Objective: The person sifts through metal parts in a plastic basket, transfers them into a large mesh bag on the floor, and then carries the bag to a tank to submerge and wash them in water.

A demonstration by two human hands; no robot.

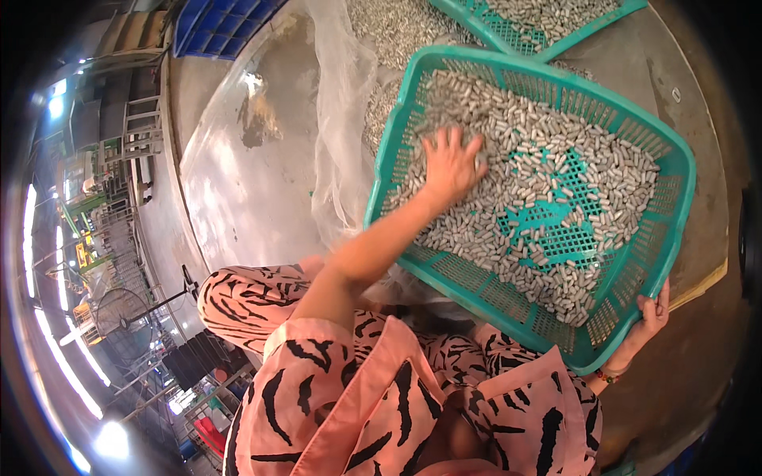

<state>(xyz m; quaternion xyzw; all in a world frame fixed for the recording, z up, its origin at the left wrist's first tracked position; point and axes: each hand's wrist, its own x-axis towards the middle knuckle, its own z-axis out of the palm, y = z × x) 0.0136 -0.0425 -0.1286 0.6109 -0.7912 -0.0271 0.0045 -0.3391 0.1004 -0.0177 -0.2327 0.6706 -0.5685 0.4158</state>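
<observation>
Resting my left hand [454,165], fingers splayed loose, on grey pellets [468,230] at the green basket's [676,190] 10 o'clock. My right hand [652,314] grips its rim at 4. Basket's near 3 o'clock in view; second basket [591,33], more pellets inside, at its 12.

Visibility limits
Blurred: pellets [452,95] near left hand [452,168] (outlines indistinct). Partly hidden: right hand [652,312]. Top-edge cutoff: upper basket [599,28].
</observation>
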